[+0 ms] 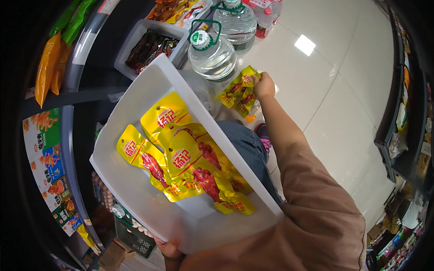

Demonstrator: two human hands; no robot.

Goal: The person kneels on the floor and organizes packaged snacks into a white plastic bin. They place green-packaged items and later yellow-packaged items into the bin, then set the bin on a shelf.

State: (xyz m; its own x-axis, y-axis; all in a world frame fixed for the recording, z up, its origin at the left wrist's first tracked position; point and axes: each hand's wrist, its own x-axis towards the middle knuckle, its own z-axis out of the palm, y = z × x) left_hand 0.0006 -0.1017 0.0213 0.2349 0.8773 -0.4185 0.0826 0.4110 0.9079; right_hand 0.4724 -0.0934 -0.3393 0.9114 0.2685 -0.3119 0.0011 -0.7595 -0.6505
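A white plastic bin point(118, 176) is tilted in front of me, with several yellow snack packets point(206, 183) lying inside that show red meat pictures. My left hand point(169, 249) grips the bin's lower left rim. Out past the bin's right side, my right hand point(264, 86) holds small yellow-green packets point(240, 89) that also show red meat pictures. Beneath those packets, part of a clear plastic bag point(203, 95) shows beside the bin. Some of my right fingers are hidden behind the packets.
Large water bottles point(213, 57) with green handles stand at the top, next to a tub of dark packets point(149, 50). Shelving with snack boxes point(51, 162) runs along the left. A crate point(135, 237) stands below the bin. Another shelf point(386, 145) is at right.
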